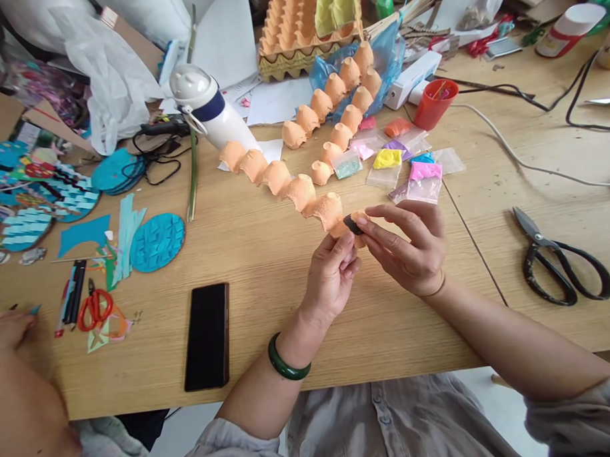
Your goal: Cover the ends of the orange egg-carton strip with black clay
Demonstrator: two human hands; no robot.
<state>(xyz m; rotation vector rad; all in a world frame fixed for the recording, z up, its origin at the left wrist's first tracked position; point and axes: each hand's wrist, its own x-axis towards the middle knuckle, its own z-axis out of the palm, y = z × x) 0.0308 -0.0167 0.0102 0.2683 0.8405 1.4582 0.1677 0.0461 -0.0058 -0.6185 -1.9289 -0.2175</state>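
An orange strip of egg-carton cups (pixel 277 179) is held up above the table, slanting away from me to the upper left. My left hand (pixel 331 277) is closed on its near end from below, fingers curled and thumb on top. With its fingertips, my right hand (pixel 410 245) pinches a small black piece (pixel 353 224) against the end cup; what the piece is made of I cannot tell. Beyond the held strip lie further orange cup strips (pixel 322 102). Small bags of coloured clay-like material (pixel 386 159) lie just past my right hand.
Large black-handled scissors (pixel 561 256) lie at right, a phone (pixel 207 336) at front left. A white bottle (pixel 213 108), red cup (pixel 435 104) and stacked egg trays (pixel 298 39) stand behind. Red scissors (pixel 94 306) and another person's arm (pixel 25 378) are at left.
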